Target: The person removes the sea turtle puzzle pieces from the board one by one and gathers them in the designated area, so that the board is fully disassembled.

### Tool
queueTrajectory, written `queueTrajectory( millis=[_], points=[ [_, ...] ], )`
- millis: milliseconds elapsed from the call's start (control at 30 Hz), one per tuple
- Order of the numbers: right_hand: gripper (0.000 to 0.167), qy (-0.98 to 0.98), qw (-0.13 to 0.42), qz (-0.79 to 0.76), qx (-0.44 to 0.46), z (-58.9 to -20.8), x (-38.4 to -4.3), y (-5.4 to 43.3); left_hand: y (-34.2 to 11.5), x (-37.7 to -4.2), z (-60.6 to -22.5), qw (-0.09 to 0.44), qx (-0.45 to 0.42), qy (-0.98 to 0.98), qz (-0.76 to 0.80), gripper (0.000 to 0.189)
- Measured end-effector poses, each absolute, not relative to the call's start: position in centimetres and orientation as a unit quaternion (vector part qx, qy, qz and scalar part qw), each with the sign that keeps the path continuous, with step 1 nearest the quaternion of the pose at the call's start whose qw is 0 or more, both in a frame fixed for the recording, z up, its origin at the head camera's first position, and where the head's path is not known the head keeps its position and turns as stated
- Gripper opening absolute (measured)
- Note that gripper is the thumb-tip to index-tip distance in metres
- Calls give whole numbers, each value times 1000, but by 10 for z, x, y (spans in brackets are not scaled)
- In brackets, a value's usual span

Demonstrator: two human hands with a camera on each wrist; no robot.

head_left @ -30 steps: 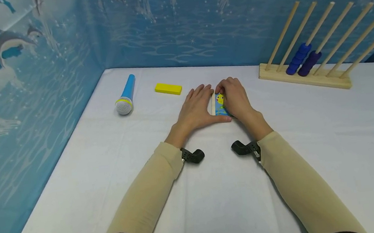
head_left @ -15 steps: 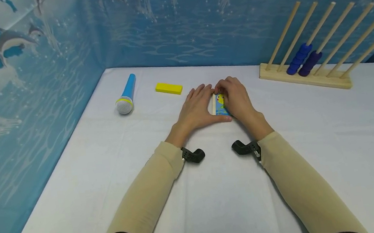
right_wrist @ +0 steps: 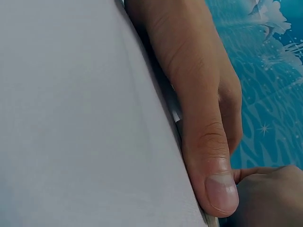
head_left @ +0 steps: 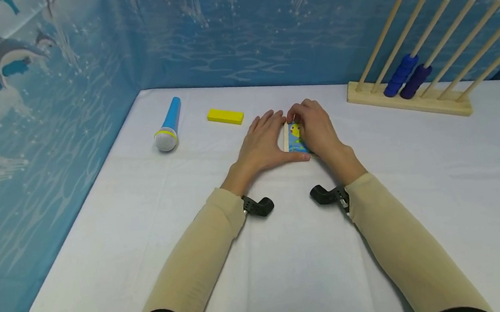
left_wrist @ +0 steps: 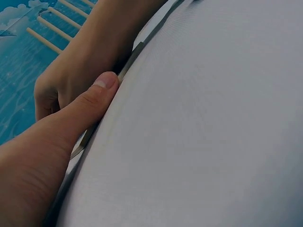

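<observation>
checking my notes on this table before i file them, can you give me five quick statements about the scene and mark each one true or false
1. The left hand has its thumb along the near edge of the picture board. True.
2. The yellow block lies to the right of the picture board. False: it lies to the left, farther back.
3. The blue microphone lies with its silver head toward the person. True.
4. All seven pegs of the wooden rack carry beads. False: only two do.
5. The right hand is at the picture board, fingers bent. True.
</observation>
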State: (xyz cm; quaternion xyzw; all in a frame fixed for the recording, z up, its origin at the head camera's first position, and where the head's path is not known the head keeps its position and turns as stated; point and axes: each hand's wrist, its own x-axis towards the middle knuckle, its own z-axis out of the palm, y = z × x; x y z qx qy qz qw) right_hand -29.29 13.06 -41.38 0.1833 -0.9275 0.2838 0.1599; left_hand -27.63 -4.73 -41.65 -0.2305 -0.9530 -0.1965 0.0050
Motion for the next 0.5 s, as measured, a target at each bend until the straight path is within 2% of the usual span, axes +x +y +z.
queueTrajectory(
  millis=[300, 500],
  points=[
    [28, -936, 138, 274, 173, -412, -297, 131, -46, -275, -414, 3, -232, -952, -199, 121],
    [25, -919, 132, 336, 161, -414, -298, 130, -47, -275, -416, 3, -228, -954, -195, 123]
  ],
)
